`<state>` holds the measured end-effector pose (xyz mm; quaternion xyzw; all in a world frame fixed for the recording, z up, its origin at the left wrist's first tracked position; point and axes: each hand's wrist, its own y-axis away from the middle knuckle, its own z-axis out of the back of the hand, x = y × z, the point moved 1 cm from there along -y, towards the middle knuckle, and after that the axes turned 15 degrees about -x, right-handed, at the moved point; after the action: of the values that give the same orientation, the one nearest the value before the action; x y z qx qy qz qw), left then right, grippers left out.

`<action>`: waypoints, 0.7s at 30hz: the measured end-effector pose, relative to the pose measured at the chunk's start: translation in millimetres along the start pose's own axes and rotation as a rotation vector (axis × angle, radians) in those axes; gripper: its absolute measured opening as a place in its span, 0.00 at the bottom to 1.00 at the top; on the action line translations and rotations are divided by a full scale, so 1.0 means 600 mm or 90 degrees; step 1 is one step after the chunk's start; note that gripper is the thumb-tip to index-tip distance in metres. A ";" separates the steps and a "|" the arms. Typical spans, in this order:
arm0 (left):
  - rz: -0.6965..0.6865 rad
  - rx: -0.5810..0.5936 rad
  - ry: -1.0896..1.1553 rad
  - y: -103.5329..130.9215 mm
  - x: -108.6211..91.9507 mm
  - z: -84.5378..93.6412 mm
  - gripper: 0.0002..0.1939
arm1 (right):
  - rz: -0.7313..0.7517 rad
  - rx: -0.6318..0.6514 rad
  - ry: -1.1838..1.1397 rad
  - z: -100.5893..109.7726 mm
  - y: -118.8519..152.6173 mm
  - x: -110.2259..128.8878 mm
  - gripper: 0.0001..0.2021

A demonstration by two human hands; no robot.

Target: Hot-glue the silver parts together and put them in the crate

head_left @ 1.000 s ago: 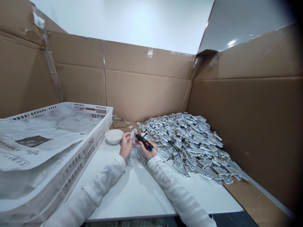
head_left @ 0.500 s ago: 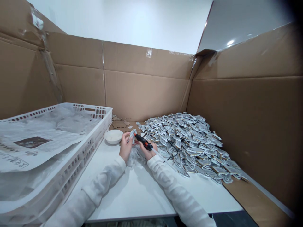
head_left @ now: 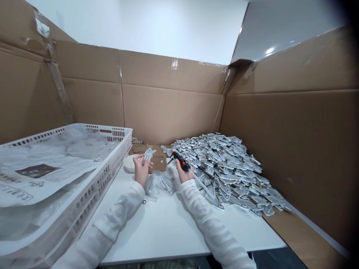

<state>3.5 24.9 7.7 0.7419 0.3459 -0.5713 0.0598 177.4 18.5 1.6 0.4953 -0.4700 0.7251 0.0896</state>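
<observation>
Pinched upright in my left hand (head_left: 141, 171) is a small flat white cut-out piece with a dark outline (head_left: 147, 156). My right hand (head_left: 184, 172) is wrapped round a black and orange hot glue gun (head_left: 181, 161), its orange nozzle pointing up and left, apart from the piece. A long pale glue stick (head_left: 202, 186) runs out of the gun's rear. Between my hands lie clear plastic bags (head_left: 159, 183) with small parts in them. The white bowl (head_left: 129, 163) is partly hidden behind my left hand.
A large heap of similar flat cut-outs (head_left: 224, 164) covers the table's right side. At left stands a white plastic crate (head_left: 112, 158) holding clear bags and a printed sheet (head_left: 42, 175). Cardboard walls (head_left: 168, 108) enclose the table. A small black ring (head_left: 144, 202) lies near my left wrist.
My hands have moved apart. The glue gun has gone right, away from the cut-out piece, while my left hand has shifted left with the piece, now held upright.
</observation>
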 end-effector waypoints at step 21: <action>0.196 0.203 -0.085 0.032 -0.008 -0.009 0.19 | 0.094 0.222 -0.096 0.006 0.030 0.026 0.18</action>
<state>18.5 10.8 8.1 0.7462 0.1298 -0.6509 0.0513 161.0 0.8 4.0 0.5201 -0.3777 0.7612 -0.0862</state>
